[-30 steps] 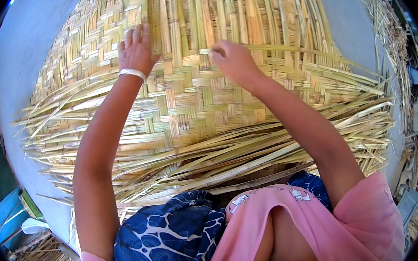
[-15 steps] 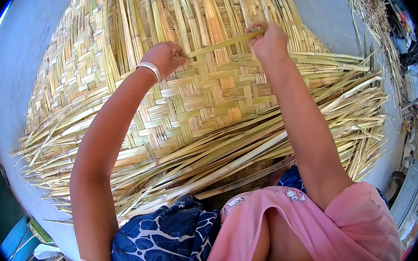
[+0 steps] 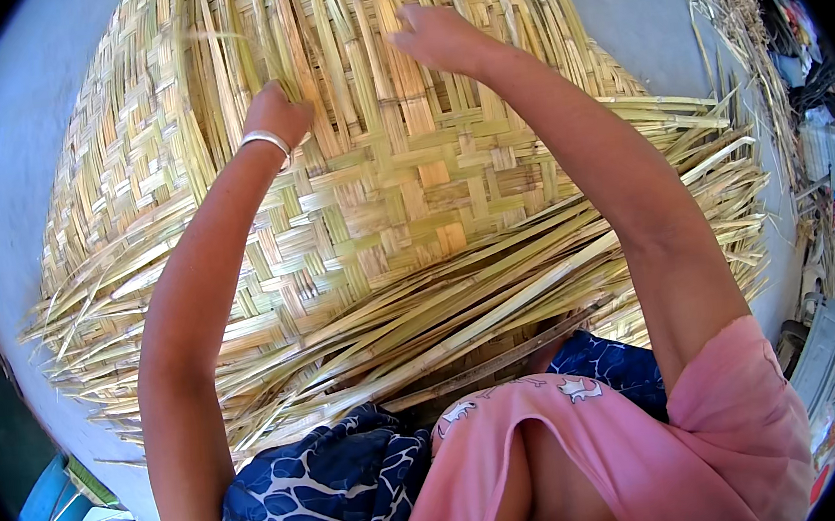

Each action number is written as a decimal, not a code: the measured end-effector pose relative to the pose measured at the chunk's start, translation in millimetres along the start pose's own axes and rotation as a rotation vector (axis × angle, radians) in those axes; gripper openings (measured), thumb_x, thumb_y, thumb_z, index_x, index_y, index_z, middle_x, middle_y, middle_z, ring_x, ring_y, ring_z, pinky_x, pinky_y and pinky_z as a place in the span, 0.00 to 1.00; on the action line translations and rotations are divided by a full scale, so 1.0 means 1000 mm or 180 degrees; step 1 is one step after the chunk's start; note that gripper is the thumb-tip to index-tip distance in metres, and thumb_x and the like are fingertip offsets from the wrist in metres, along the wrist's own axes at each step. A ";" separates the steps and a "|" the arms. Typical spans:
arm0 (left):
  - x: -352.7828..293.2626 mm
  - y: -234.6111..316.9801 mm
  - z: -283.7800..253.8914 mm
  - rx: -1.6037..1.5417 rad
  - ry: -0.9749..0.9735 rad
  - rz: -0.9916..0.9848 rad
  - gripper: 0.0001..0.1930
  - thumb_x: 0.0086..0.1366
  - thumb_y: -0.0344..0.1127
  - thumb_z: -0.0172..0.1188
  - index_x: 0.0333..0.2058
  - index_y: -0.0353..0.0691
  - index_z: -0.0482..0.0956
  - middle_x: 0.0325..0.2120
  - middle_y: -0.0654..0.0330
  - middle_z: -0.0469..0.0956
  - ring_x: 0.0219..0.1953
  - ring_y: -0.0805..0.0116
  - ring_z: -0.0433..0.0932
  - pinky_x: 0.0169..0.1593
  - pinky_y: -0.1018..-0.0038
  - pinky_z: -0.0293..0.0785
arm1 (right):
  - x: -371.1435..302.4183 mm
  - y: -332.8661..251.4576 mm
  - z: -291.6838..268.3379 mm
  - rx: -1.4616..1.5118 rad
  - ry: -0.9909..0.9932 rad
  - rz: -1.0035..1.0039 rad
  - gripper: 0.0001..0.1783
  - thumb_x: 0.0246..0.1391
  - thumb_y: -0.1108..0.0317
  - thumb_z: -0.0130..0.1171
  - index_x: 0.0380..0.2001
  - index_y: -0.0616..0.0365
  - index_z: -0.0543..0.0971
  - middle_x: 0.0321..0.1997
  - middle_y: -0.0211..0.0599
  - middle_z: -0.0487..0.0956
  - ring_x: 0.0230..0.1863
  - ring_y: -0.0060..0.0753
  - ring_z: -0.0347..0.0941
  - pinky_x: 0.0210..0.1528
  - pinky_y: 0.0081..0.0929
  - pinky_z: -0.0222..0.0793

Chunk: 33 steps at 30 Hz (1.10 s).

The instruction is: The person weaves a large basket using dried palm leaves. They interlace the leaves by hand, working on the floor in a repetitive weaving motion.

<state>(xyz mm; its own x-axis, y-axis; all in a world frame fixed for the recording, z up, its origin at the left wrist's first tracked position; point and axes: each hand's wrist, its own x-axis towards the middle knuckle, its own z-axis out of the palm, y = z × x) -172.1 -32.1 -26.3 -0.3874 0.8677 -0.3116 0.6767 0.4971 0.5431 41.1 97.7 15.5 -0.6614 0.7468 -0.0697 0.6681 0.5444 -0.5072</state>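
Note:
A large mat [image 3: 410,183] of flat, pale yellow-green split-cane strips lies before me, woven in its middle part. Loose lengthwise strips [image 3: 336,42] run up over its far part. My left hand [image 3: 278,121], with a bangle on its wrist, is closed low over these strips, left of the middle; what its fingers hold is hidden. Farther off and to the right, my right hand [image 3: 438,37] hovers over the lengthwise strips, its fingers curled and smeared by motion. A blurred pale streak shows beyond my left hand.
Crosswise loose strips [image 3: 500,278] lie in a thick bundle at the near edge, their ends sticking out both sides. A grey floor [image 3: 614,0] surrounds the mat. Dry stalks [image 3: 731,19] lie along the right; a blue object [image 3: 55,511] stands at lower left.
The strip stretched between my hands is no longer there. My left hand has moved slightly left, and my right hand has moved left and farther away.

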 end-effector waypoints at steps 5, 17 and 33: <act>0.002 -0.007 -0.010 -0.0483 -0.0289 -0.0006 0.20 0.52 0.39 0.58 0.41 0.30 0.73 0.31 0.40 0.77 0.37 0.45 0.77 0.44 0.59 0.72 | 0.004 0.033 0.029 0.1058 -0.0176 0.0815 0.25 0.54 0.56 0.57 0.46 0.66 0.72 0.37 0.42 0.78 0.36 0.34 0.74 0.36 0.30 0.70; 0.009 -0.018 -0.014 -0.0046 0.0004 0.0360 0.22 0.52 0.36 0.56 0.48 0.35 0.74 0.26 0.52 0.80 0.29 0.62 0.80 0.35 0.70 0.74 | -0.012 0.019 0.002 0.4270 -0.1022 0.0683 0.17 0.53 0.61 0.60 0.43 0.56 0.73 0.43 0.30 0.76 0.44 0.24 0.72 0.51 0.27 0.68; 0.043 0.004 -0.008 0.0552 -0.0838 -0.0301 0.14 0.49 0.32 0.56 0.33 0.28 0.77 0.29 0.40 0.78 0.33 0.53 0.80 0.40 0.65 0.75 | 0.040 0.054 -0.007 0.3155 -0.0952 0.0613 0.14 0.50 0.62 0.61 0.37 0.57 0.74 0.33 0.33 0.76 0.35 0.28 0.72 0.38 0.29 0.69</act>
<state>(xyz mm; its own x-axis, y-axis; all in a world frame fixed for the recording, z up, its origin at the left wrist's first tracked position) -190.9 7.0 -30.8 -0.2939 0.7765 -0.5575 0.7506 0.5485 0.3683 52.8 159.7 -8.8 -0.7211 0.5893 -0.3644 0.2825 -0.2302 -0.9312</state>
